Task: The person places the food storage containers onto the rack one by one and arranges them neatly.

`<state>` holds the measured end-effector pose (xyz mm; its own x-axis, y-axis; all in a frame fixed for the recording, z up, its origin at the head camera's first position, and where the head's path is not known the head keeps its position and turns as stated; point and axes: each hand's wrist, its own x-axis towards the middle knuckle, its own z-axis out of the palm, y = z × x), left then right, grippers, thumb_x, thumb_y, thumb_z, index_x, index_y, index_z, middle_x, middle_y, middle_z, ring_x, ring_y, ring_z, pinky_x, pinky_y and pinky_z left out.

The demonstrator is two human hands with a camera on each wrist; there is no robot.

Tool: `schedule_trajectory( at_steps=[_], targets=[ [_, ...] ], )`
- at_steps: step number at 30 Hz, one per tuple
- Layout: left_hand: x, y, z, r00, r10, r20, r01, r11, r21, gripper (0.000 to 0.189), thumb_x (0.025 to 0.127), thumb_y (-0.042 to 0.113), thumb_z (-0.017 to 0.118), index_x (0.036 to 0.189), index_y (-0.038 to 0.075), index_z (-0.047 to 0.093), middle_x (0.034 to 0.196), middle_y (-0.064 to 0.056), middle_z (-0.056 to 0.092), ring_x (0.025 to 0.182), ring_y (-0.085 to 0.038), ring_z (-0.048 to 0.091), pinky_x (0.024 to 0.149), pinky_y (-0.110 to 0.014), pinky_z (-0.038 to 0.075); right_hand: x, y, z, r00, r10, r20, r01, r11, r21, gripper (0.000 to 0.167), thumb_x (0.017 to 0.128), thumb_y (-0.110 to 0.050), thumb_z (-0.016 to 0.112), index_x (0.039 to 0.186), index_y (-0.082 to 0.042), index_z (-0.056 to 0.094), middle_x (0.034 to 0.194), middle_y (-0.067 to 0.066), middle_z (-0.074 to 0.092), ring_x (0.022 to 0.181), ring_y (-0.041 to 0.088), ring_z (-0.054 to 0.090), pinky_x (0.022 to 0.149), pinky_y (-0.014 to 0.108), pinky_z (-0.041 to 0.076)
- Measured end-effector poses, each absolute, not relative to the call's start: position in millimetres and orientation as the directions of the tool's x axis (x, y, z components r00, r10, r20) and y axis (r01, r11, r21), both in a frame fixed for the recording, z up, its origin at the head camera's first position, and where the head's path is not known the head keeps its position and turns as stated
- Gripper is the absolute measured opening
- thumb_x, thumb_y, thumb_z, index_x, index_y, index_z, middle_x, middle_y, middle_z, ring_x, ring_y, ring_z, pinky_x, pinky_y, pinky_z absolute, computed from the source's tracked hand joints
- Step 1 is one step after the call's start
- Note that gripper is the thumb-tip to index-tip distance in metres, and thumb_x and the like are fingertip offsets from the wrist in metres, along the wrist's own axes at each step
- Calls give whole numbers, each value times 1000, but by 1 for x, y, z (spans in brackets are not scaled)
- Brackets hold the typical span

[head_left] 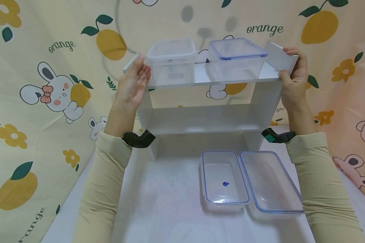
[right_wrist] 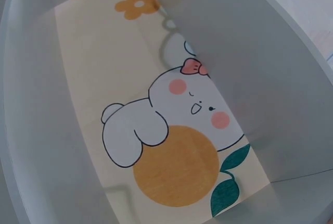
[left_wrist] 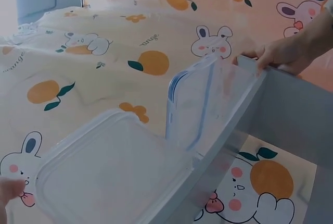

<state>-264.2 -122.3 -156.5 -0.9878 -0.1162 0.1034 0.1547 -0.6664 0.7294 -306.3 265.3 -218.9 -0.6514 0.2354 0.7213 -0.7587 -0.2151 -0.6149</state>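
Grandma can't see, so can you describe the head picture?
A right hand grips one end of a white rectangular shelf; the left hand is at the other. Two clear plastic boxes stand on top; two blue-rimmed clear boxes sit on the white table.

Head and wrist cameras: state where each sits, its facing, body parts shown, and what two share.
Head: on the head, facing forward and down at the white rectangular shelf unit; left hand, right hand, beige sleeves show.
Left wrist: worn there, facing along the unit's top; both hands partly show.
Right wrist: worn there, facing through a compartment; no hand clearly shows.
Head and left wrist share the shelf-top clear plastic blue-rimmed box.
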Motion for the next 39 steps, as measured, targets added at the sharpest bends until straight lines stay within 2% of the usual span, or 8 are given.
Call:
schedule_trajectory(
  at_steps=[5, 9, 17, 24, 29, 39],
  targets=[
    [-256, -123, -160, -990, -103, 100, 143, -666, 732, 12, 94, 8, 58, 102, 3, 51, 99, -6, 51, 99, -14, 52, 99, -20, 46, -306, 265, -219, -657, 235, 717, -754, -210, -622, 50, 83, 18, 37, 121, -13, 51, 138, 3, 44, 128, 22, 36, 123, 39, 24],
    [-249, -123, -164, -990, -97, 106, 144, -665, 733, 12, 94, 8, 58, 102, 3, 51, 102, -7, 51, 106, -17, 51, 109, -24, 42, -306, 265, -219, -665, 233, 710, -747, -202, -633, 52, 84, 17, 38, 124, -14, 51, 138, 3, 44, 127, 21, 36, 122, 40, 25],
    [-235, -124, -174, -991, -64, 114, 127, -661, 740, 12, 95, 9, 56, 104, 3, 52, 108, -8, 49, 114, -19, 49, 118, -28, 34, -305, 265, -219, -682, 232, 694, -732, -208, -649, 53, 86, 17, 38, 127, -15, 49, 139, 1, 44, 130, 21, 35, 123, 36, 27],
    [-228, -125, -183, -988, -30, 153, 137, -630, 764, 12, 97, 10, 53, 106, 2, 52, 110, -9, 48, 112, -20, 49, 121, -31, 30, -306, 264, -218, -663, 237, 710, -749, -203, -631, 51, 85, 17, 38, 124, -13, 51, 138, 4, 44, 128, 22, 37, 122, 39, 23],
    [-224, -123, -189, -990, 4, 143, 109, -620, 777, 10, 99, 10, 48, 104, 3, 53, 107, -7, 50, 107, -18, 51, 120, -31, 29, -306, 265, -218, -650, 241, 721, -760, -206, -616, 50, 84, 19, 37, 121, -12, 51, 138, 4, 45, 129, 22, 37, 122, 40, 24],
    [-216, -121, -203, -994, 43, 105, 64, -549, 833, 14, 100, 12, 45, 110, 4, 52, 112, -6, 52, 110, -18, 52, 121, -33, 30, -306, 264, -217, -658, 245, 713, -753, -214, -622, 50, 83, 19, 37, 120, -11, 50, 138, 3, 46, 132, 21, 36, 123, 37, 25]
  ],
)
